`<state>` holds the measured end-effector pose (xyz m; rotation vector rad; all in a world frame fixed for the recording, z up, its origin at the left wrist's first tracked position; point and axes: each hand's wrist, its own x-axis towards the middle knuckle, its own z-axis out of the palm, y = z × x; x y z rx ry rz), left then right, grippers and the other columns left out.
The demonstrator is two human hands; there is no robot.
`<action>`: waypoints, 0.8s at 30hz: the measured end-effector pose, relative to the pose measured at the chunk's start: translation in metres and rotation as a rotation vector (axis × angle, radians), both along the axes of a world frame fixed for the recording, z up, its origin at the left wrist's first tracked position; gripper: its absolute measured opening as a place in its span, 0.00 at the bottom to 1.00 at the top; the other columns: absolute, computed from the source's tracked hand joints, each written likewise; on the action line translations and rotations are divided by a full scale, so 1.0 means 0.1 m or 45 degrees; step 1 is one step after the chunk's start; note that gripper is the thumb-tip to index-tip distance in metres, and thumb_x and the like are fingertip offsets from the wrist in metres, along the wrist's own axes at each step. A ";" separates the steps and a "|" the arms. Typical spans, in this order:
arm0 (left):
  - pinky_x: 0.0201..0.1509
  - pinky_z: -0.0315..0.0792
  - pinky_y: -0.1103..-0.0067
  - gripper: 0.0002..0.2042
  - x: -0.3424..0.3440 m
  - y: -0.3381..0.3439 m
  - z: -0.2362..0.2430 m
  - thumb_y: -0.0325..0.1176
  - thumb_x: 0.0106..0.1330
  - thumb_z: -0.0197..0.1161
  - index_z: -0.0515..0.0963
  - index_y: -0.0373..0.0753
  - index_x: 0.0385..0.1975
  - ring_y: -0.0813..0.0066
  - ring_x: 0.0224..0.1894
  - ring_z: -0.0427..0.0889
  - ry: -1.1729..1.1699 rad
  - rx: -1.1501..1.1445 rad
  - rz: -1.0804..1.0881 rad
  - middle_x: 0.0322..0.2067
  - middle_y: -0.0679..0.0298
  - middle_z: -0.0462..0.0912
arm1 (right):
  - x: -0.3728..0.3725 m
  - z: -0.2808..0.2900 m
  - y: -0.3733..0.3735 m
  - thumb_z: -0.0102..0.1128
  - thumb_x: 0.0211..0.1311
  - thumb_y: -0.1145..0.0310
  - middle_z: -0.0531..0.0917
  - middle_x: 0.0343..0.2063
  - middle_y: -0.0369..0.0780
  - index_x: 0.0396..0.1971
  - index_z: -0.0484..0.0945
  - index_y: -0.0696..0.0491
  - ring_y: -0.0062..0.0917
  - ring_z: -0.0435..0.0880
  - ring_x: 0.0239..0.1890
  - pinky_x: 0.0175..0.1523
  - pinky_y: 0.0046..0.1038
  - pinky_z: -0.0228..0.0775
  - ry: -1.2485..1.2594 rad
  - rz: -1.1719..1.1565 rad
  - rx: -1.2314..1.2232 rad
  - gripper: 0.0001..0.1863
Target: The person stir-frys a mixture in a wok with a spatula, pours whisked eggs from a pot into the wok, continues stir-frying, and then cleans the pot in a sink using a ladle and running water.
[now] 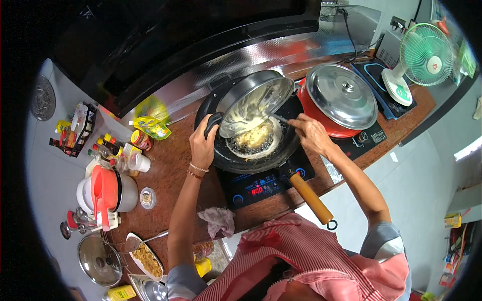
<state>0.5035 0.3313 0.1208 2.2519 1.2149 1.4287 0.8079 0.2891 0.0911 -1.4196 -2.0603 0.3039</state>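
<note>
A metal pot (251,103) is tilting over the black wok (231,159), where a pale mixture (253,140) is bubbling. The left hand (203,145) is gripping the pot's black handle (214,122), and the right hand (312,134) is pinching a utensil (282,119) at the pot's mouth. To the right, a lidded red pot (314,114) is standing; at the far right, a fan (422,55). On the left, a cloth (219,220) is lying at the desk's (168,165) near edge.

The grey metal pan (275,95) is tilted above the black wok (293,143), its inside smeared with pale batter (244,116). In the wok lies a yellowish mixture (253,140) (bubbles surround it). One thin utensil (279,119) reaches to the pan's rim.
</note>
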 end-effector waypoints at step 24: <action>0.45 0.71 0.76 0.13 -0.32 -0.24 0.06 0.23 0.59 0.57 0.71 0.27 0.44 0.62 0.40 0.79 -0.012 0.036 0.058 0.39 0.51 0.79 | -0.13 0.11 -0.28 0.51 0.45 0.81 0.75 0.31 0.42 0.40 0.76 0.55 0.40 0.77 0.30 0.34 0.35 0.69 -0.125 0.260 -0.051 0.18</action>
